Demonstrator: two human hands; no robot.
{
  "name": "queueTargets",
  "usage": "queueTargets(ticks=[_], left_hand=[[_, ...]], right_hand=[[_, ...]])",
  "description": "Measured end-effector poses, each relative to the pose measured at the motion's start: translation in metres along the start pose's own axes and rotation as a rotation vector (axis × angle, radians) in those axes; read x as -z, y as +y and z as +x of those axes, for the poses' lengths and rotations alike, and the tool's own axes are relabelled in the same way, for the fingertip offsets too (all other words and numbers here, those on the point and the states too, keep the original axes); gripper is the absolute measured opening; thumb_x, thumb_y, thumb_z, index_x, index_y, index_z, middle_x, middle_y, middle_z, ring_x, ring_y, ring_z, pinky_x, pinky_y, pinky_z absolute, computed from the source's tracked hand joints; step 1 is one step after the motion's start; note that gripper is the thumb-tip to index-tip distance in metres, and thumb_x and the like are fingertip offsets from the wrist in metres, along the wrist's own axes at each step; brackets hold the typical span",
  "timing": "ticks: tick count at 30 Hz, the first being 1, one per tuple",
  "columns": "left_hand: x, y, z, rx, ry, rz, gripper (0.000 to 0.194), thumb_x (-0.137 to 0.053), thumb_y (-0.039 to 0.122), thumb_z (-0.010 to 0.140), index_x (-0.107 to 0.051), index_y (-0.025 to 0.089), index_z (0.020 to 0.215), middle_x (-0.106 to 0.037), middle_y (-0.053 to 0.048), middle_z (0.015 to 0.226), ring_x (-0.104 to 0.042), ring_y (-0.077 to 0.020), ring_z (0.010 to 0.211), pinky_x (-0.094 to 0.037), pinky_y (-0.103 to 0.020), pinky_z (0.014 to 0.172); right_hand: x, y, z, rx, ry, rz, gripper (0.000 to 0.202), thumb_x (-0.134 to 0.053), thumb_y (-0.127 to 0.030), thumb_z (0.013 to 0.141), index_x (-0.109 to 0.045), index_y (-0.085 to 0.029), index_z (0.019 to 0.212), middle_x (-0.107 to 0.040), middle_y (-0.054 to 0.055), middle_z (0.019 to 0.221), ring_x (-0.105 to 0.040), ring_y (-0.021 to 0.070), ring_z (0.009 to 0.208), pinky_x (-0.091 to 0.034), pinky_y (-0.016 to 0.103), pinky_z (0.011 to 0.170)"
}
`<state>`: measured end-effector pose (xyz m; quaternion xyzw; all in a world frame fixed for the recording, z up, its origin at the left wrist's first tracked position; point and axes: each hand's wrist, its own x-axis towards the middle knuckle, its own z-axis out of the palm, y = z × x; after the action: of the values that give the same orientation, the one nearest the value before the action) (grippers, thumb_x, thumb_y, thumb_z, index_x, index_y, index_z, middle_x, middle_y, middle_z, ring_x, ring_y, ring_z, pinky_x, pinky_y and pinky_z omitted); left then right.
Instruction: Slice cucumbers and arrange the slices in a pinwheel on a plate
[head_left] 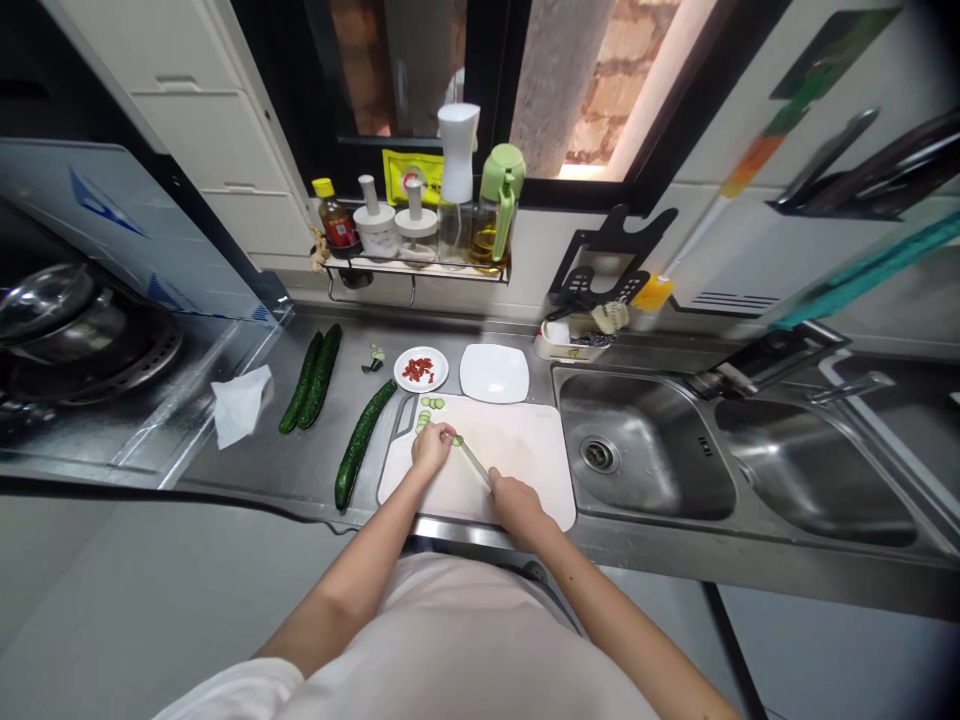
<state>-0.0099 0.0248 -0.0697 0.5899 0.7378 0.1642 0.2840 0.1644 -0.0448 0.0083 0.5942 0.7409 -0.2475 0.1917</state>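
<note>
My right hand (517,503) is wrapped round the handle of a knife (474,460), whose blade points up and left over the white cutting board (525,450). At the blade's tip is a small cucumber slice (458,440), pinched by the fingertips of my left hand (433,450). Several cut cucumber slices (424,419) lie at the board's upper left, just beyond my left hand. A whole cucumber (364,445) rests on the steel counter left of the board. Two more cucumbers (321,375) lie side by side farther left.
Behind the board stand a white plate (493,374) and a small dish (400,371) of chopped red pieces. Cucumber scraps (373,360) and a paper towel (240,405) lie leftward. A double sink (645,480) is at right; a seasoning rack (420,268) hangs behind.
</note>
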Motion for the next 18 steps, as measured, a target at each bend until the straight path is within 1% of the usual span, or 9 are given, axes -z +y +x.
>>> queueTargets(ticks=[12, 18], left_hand=[[0.000, -0.001, 0.000, -0.009, -0.014, 0.004, 0.022, -0.055, 0.023, 0.083, -0.072, 0.029, 0.096, -0.065, -0.002, 0.095, -0.060, -0.0175, 0.088, -0.044, -0.027, 0.078], [-0.001, -0.001, -0.001, -0.005, -0.004, 0.020, 0.023, -0.053, 0.023, 0.084, -0.071, 0.029, 0.096, -0.064, -0.002, 0.096, -0.059, -0.0172, 0.093, -0.043, -0.026, 0.082]], right_hand=[[0.001, 0.001, -0.002, -0.003, -0.017, -0.006, 0.033, -0.035, -0.012, 0.087, -0.045, -0.016, 0.119, -0.066, 0.016, 0.104, -0.063, 0.0257, 0.098, -0.041, 0.032, 0.073], [-0.001, 0.006, -0.012, 0.007, -0.022, -0.010, 0.032, -0.035, -0.011, 0.087, -0.046, -0.015, 0.117, -0.066, 0.015, 0.100, -0.063, 0.0250, 0.096, -0.040, 0.031, 0.073]])
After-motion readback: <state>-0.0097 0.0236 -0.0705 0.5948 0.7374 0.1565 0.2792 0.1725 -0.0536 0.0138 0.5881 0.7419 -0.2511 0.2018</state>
